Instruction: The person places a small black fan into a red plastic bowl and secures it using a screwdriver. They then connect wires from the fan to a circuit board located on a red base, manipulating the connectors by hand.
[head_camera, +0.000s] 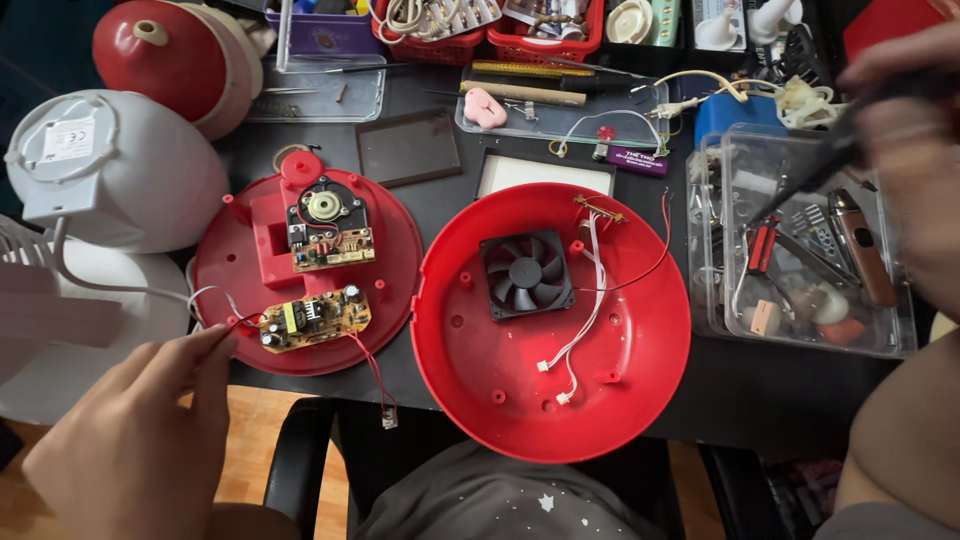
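Appliance, red, round, dismantled into two halves on the dark counter (440, 195).

Item 1: red base plate (305, 270), at centre-left. Carries a small motor board (328, 225) at its 12 o'clock and a yellow circuit board (313, 320) at its 6 o'clock. Board wires run loose; one red lead with a white plug (388, 415) trails off the plate's edge at 5 o'clock.

Item 2: red dome shell (550, 320), at centre, lying open side up. Black fan (526, 273) is seated inside; white and red wires (585, 310) lie unplugged across it.

Status, as judged: opening and separation are done; both halves' connectors remain detached, boards and fan remain mounted.

Left hand (140, 440), at 8 o'clock of the base plate: thumb and forefinger pressed together on a thin white wire (205, 297) just beside the yellow circuit board.

Right hand (910, 140), at 2 o'clock of the dome shell, well apart from it: closed round a dark slim tool (820, 170), blurred, over a clear plastic tool box (800, 250).

Also present: white housing (110, 170) at 10 o'clock of the plate.
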